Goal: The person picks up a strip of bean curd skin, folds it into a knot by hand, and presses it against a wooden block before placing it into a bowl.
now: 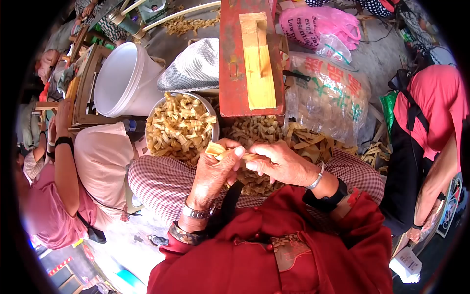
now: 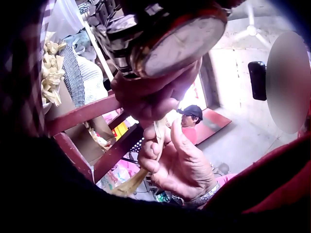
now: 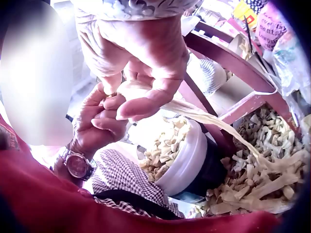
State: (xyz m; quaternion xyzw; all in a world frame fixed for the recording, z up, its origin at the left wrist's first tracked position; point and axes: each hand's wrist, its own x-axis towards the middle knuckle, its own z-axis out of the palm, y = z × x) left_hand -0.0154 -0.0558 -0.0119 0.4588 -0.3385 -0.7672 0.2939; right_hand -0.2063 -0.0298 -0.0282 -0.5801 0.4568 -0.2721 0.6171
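Note:
In the head view both hands meet over the lap. My left hand (image 1: pixel 208 169) pinches the folded end of a pale yellow dried strip (image 1: pixel 215 149) between thumb and fingers. Close beside it, my right hand (image 1: pixel 289 164) grips the same strip, thumb toward the left hand. In the right wrist view the strip (image 3: pixel 209 119) trails from the fingers down to a heap of strips and short pieces (image 3: pixel 267 189). At the left hand's far side stands a white tub (image 1: pixel 216 128) full of small folded yellow pieces (image 1: pixel 178 122).
A red bench (image 1: pixel 232 98) bearing a yellow wooden block (image 1: pixel 254 73) lies straight ahead. Left of it are a large white bucket (image 1: pixel 115 81) and a silver mesh-patterned bag (image 1: pixel 196 66). A clear printed sack (image 1: pixel 328 93) is at right. People sit on both sides.

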